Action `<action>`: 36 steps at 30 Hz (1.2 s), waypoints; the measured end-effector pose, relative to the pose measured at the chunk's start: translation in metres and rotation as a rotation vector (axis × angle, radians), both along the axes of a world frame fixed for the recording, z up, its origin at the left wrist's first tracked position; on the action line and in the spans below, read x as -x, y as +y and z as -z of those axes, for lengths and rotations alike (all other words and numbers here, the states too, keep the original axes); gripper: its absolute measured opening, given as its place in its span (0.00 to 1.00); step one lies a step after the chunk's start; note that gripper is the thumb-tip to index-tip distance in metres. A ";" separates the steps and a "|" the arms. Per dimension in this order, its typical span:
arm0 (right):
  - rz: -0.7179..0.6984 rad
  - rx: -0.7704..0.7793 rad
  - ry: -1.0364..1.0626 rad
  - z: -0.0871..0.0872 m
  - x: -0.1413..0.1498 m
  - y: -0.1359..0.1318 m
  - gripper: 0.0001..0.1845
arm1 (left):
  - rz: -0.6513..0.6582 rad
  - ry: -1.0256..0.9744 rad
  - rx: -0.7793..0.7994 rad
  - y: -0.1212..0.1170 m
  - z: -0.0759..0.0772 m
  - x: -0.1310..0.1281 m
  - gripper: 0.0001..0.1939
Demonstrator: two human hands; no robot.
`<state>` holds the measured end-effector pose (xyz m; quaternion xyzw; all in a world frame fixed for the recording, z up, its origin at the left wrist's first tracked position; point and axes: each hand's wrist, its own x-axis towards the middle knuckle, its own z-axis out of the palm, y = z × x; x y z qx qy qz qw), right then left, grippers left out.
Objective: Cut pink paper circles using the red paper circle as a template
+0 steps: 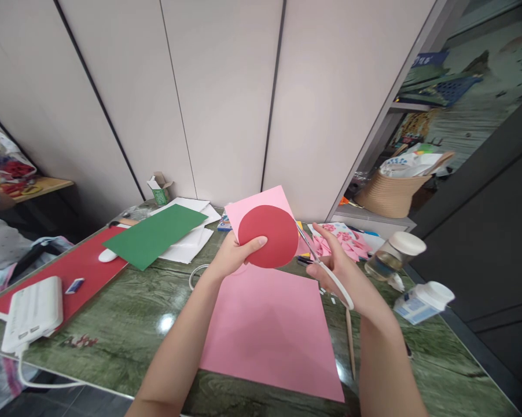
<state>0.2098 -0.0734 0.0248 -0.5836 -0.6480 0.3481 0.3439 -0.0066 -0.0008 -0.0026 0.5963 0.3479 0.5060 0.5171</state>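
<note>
My left hand (239, 253) pinches a red paper circle (272, 231) together with a pink paper piece (261, 198) behind it, thumb on the red face. White-handled scissors (330, 275) are in my right hand (337, 263), fingers in and around the handles. Their blades lie along the right edge of the circle. Both hands are raised above a large pink sheet (269, 327) lying on the table. A wooden stick (350, 343) rests beside that sheet, below my right hand.
Pink paper scraps (345, 243) lie behind my right hand. A glass jar (395, 255) and a white bottle (423, 302) stand at the right. Leftward are a green sheet (159, 234), a red sheet (89, 275) and a white power bank (34, 310). A person's sleeve (3, 237) shows at far left.
</note>
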 end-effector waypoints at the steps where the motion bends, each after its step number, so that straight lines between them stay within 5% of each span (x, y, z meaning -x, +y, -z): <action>1: -0.007 0.007 -0.011 -0.002 0.001 -0.001 0.44 | 0.013 -0.005 -0.004 0.000 0.000 0.001 0.18; 8: -0.048 0.015 -0.042 -0.008 0.006 -0.002 0.47 | 0.156 -0.056 -0.058 0.001 0.000 0.003 0.19; 36: -0.010 0.033 0.013 -0.009 0.008 -0.004 0.46 | 0.093 0.071 -0.091 0.005 0.000 0.012 0.17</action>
